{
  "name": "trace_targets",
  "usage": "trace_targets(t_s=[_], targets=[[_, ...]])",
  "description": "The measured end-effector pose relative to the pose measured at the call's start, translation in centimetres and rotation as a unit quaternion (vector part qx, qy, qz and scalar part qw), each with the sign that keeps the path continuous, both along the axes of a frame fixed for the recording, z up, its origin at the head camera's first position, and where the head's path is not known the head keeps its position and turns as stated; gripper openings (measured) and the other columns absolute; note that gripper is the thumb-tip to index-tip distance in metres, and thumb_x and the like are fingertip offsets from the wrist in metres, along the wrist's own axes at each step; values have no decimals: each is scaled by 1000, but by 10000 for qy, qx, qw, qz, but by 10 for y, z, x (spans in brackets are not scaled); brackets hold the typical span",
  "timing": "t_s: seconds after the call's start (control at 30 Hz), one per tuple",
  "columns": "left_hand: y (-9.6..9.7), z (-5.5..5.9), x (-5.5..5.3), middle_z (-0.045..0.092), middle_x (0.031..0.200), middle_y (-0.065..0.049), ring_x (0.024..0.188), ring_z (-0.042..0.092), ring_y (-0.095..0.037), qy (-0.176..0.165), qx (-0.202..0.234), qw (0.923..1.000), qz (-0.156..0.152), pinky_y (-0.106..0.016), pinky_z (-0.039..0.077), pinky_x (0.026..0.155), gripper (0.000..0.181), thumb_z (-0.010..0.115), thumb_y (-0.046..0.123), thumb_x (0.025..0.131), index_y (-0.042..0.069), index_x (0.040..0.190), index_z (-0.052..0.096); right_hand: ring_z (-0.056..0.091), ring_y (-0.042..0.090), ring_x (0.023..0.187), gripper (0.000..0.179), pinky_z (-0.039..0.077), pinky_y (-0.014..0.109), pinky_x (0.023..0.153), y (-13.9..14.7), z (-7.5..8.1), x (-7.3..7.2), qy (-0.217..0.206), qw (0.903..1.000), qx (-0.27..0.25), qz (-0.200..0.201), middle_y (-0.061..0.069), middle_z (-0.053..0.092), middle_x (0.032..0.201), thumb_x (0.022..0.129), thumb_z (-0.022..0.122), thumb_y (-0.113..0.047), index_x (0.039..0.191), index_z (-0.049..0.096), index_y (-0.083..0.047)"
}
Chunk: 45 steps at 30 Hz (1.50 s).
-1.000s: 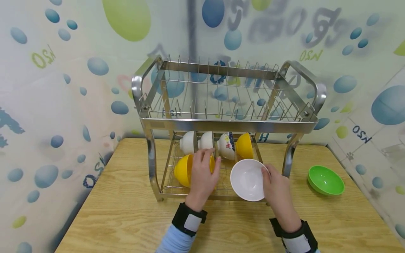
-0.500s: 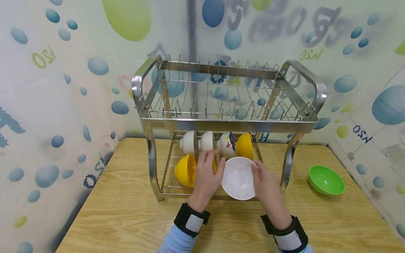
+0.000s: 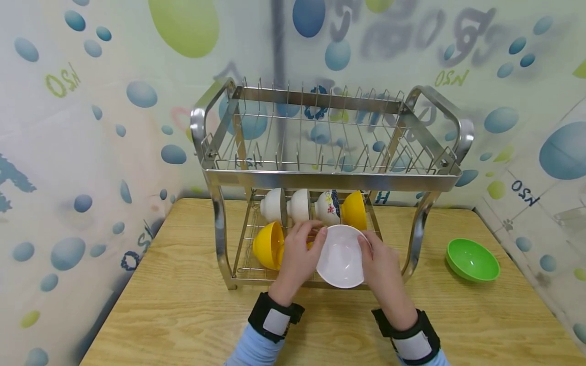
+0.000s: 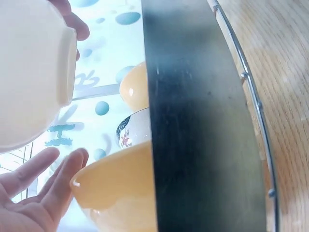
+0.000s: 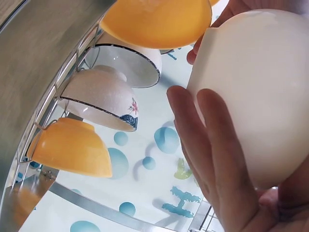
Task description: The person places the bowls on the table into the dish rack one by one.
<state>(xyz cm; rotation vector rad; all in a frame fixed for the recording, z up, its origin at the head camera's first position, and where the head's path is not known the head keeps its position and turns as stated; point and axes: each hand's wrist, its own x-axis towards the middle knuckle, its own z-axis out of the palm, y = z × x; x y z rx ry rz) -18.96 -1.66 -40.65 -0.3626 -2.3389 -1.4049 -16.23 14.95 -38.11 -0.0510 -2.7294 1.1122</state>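
Note:
My right hand (image 3: 381,265) grips a plain white bowl (image 3: 341,256) by its right edge, tilted with its hollow facing me, at the front of the lower tier of a steel dish rack (image 3: 329,175). In the right wrist view the fingers (image 5: 207,140) wrap the white bowl's (image 5: 260,87) outside. My left hand (image 3: 296,254) lies between this bowl and a yellow bowl (image 3: 267,245) lying on its side, with its thumb on the white rim. The left wrist view shows those fingers (image 4: 36,188) straight beside the yellow bowl (image 4: 118,188).
Two white bowls (image 3: 286,205), a flowered bowl (image 3: 327,207) and a yellow bowl (image 3: 355,209) stand in the lower tier's back row. The upper tier holds nothing. A green bowl (image 3: 472,260) sits on the wooden table (image 3: 183,305) at the right. Walls close in behind and on both sides.
My right hand has carried the white bowl leftward and a little deeper into the lower tier. My left hand has turned toward it, and its thumb now meets the rim.

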Motion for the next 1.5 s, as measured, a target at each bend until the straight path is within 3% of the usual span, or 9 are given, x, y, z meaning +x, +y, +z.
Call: trace_targets(t_s=[0.53, 0.63, 0.73, 0.87, 0.97, 1.13, 1.5], targets=[[-7, 5, 1, 67, 106, -6, 89, 60, -18, -1044, 515, 9898, -821, -25, 52, 73, 40, 44, 42, 99, 12, 112, 66, 68, 25, 78, 29, 57, 30, 59, -4, -1, 2, 162, 9997, -138, 90, 19, 67, 109, 100, 48, -22, 122, 59, -7], [-9, 5, 2, 67, 106, -9, 85, 60, -18, -1293, 673, 9837, -1054, -23, 53, 69, 43, 42, 43, 99, 10, 116, 65, 67, 25, 77, 30, 57, 29, 59, -5, 0, 3, 96, 9998, -138, 68, 19, 67, 109, 100, 48, -22, 123, 59, -7], [-12, 14, 7, 67, 104, -12, 81, 59, -15, -1730, 865, 9722, -1322, -24, 53, 67, 42, 41, 38, 101, 7, 120, 63, 66, 24, 77, 30, 56, 28, 58, -5, 2, 3, -10, 9999, -144, 38, 19, 67, 109, 99, 48, -23, 123, 59, -8], [-14, 17, 8, 67, 104, -15, 78, 59, -14, -2194, 1035, 9565, -1619, -26, 53, 67, 43, 38, 34, 102, 5, 125, 60, 66, 24, 77, 30, 57, 29, 59, -5, 3, 4, -122, 9997, -194, 25, 19, 67, 109, 100, 48, -24, 123, 59, -9], [-14, 9, 3, 67, 104, -13, 78, 60, -14, -2319, 1127, 9505, -1734, -26, 54, 67, 47, 37, 41, 101, 8, 128, 58, 66, 24, 77, 30, 57, 29, 59, -5, 3, 4, -140, 9997, -214, 25, 19, 67, 109, 100, 48, -24, 123, 59, -9], [-14, 7, 4, 67, 104, -11, 80, 62, -16, -2403, 1201, 9462, -1802, -28, 55, 67, 54, 37, 52, 98, 12, 128, 58, 66, 24, 76, 30, 57, 29, 58, -4, 2, 4, -52, 9998, -165, 29, 20, 67, 109, 99, 48, -23, 123, 60, -8], [-14, 8, 4, 68, 94, -8, 73, 61, -16, -2314, 1225, 9510, -1646, -28, 54, 63, 54, 38, 54, 97, 13, 122, 63, 68, 23, 76, 30, 56, 26, 56, -4, 2, 4, -13, 9994, -335, 84, 19, 67, 109, 99, 48, -26, 120, 61, -8]])
